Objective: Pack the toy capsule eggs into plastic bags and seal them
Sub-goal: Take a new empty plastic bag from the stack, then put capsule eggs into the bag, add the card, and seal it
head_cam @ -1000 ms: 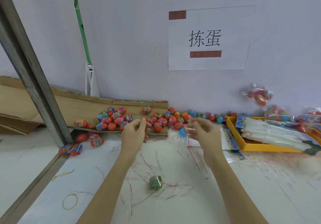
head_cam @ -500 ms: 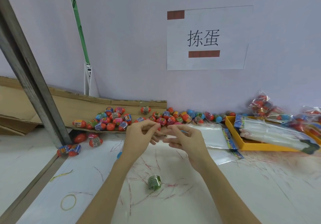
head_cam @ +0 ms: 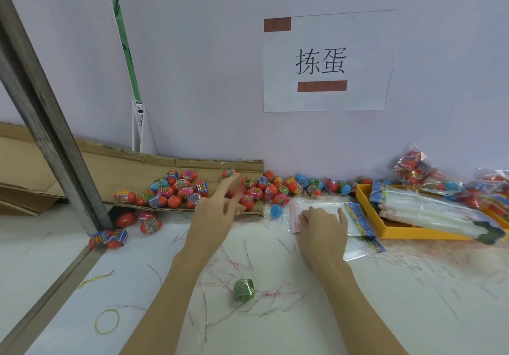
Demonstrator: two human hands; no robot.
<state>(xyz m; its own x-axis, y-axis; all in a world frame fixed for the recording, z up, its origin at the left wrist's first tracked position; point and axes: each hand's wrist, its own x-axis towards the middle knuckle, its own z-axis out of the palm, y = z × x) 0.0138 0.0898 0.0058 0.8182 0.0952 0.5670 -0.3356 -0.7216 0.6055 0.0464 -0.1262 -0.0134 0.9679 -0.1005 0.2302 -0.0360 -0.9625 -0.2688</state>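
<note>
Several red and blue toy capsule eggs point(head_cam: 179, 192) lie heaped on a cardboard flap point(head_cam: 132, 167) and along the wall. My left hand point(head_cam: 217, 211) reaches out over the heap with fingers spread and blurred, holding nothing. My right hand point(head_cam: 322, 225) rests flat on an empty clear plastic bag point(head_cam: 325, 206) with a coloured header strip, lying on the white table. A lone blue egg point(head_cam: 276, 210) sits just left of that bag. A green-wrapped egg point(head_cam: 243, 290) lies near me between my forearms.
A yellow tray point(head_cam: 366, 211) at the right holds a stack of empty bags point(head_cam: 429, 211). Filled bags of eggs point(head_cam: 413, 167) pile up against the wall behind it. A slanted metal post point(head_cam: 49, 140) stands at left. A yellow rubber band point(head_cam: 107, 324) and red tear strips litter the table.
My hands, held together at the centre, have separated. The left hand went out toward the egg heap; the right hand dropped flat onto the bag on the table.
</note>
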